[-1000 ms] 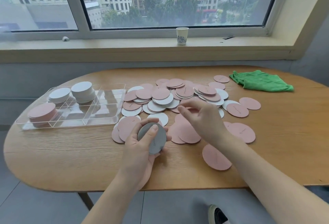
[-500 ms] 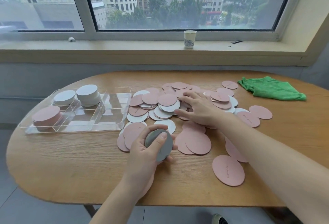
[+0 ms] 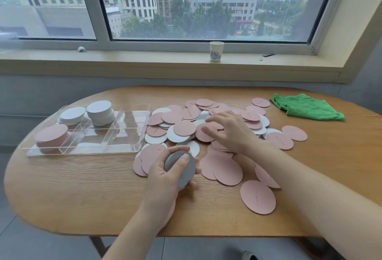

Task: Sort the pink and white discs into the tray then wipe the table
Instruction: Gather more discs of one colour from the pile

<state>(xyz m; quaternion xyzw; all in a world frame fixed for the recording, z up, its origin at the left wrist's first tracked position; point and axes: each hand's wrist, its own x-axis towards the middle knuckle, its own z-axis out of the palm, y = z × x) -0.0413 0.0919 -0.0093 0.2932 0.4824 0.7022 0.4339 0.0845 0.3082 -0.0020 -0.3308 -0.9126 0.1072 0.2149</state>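
Right hand (image 3: 229, 131) now deeper in the disc pile (image 3: 186, 123), fingers loose; left hand (image 3: 165, 175) still gripping stacked discs (image 3: 183, 168).

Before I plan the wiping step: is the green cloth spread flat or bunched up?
Bunched up. The green cloth lies in a rumpled, loosely folded heap with visible creases at the table's far right, untouched by either hand.

pink and white discs (image 3: 184, 128): heaped mid-table; white, pink stacks in clear tray (image 3: 132, 148) | green cloth (image 3: 306, 109): crumpled, far right
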